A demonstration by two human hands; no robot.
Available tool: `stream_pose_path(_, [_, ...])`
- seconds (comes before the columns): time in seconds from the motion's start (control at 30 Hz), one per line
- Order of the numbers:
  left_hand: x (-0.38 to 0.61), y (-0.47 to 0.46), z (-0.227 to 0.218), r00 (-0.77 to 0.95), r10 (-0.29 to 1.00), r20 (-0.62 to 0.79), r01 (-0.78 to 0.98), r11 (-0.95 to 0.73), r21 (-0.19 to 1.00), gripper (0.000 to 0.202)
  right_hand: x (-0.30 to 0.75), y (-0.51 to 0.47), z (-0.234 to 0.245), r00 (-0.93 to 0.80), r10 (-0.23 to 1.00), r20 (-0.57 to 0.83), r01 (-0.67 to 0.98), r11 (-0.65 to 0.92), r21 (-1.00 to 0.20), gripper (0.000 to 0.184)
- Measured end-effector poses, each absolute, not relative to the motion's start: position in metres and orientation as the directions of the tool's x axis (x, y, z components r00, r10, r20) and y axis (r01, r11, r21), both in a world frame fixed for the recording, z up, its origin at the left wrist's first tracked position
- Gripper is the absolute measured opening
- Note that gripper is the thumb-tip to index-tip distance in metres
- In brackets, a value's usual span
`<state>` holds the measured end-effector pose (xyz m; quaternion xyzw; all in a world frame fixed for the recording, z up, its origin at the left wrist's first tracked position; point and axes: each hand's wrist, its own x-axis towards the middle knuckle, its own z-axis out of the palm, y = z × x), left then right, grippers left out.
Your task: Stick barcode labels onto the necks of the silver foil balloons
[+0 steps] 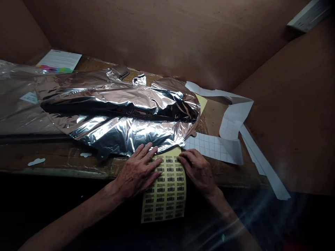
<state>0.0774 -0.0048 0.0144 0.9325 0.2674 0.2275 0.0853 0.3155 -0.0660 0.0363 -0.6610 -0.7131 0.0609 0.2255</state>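
A yellow sheet of barcode labels (164, 190) hangs over the table's front edge, its upper end beneath a shiny silver foil balloon (125, 118). Across the left side of the sheet lies my left hand (140, 167), its fingers outstretched and apart, with the fingertips close to the balloon's lower edge. At the sheet's upper right edge, my right hand (197, 170) pinches with thumb and forefinger. Whether it has just one label or the sheet's edge is too small to make out. The balloon lies flat and wrinkled.
Clear plastic (18, 97) spreads at the left, near a printed card (60, 61). White backing strips (235, 118) curl at the right, beside a gridded label strip (214, 148). Small white cutouts (36, 162) lie near the table's front edge. A power strip (309, 15) is up right.
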Motion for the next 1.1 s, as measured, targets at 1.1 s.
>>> stream_pose_path(1.1, [0.078,-0.005,0.013,0.751,0.538,0.383,0.455,-0.842,0.291,0.034,0.314,-0.057,0.042,0.025,0.993,0.117,0.950,0.013,-0.312,0.023])
